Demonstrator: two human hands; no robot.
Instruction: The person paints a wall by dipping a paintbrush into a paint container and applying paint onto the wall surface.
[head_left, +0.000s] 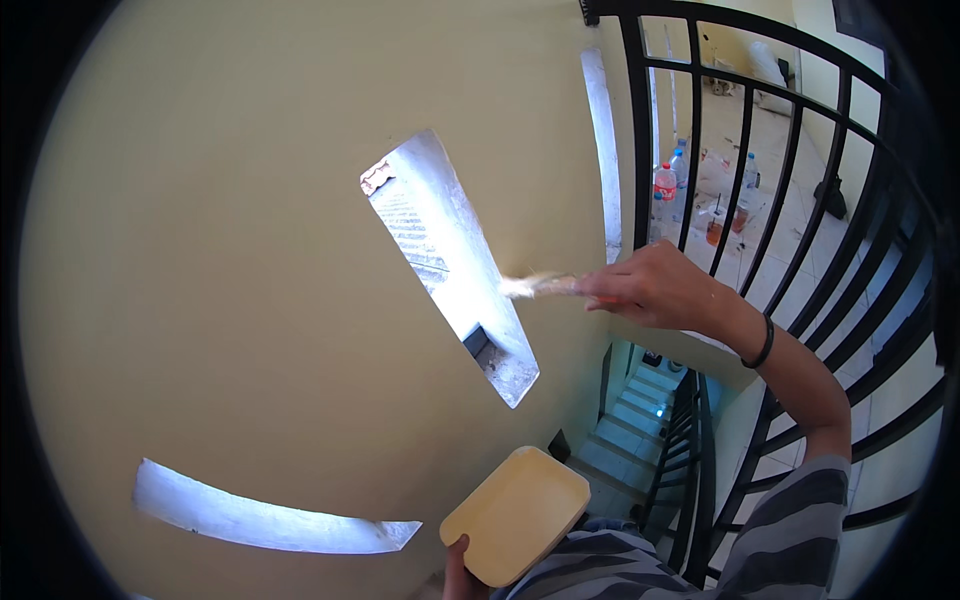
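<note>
My right hand (649, 289) grips a paintbrush (551, 285) by its handle. The pale bristles meet the right-hand edge of a slanted window opening (469, 240) in a yellow-beige wall (247, 300). Lower down, my left hand (459, 574) holds a shallow rectangular tray (517, 517) by its near corner, thumb over the rim. The tray is yellowish, much like the wall; whether paint lies in it I cannot tell. Most of the left hand's fingers are hidden beneath the tray.
A black metal railing (750, 97) curves along the right, close to my right arm. Below it, a tiled staircase (622, 427) descends. Beyond the bars, several plastic bottles (665, 184) stand on a tiled floor (787, 247). Another narrow opening (277, 521) is at lower left.
</note>
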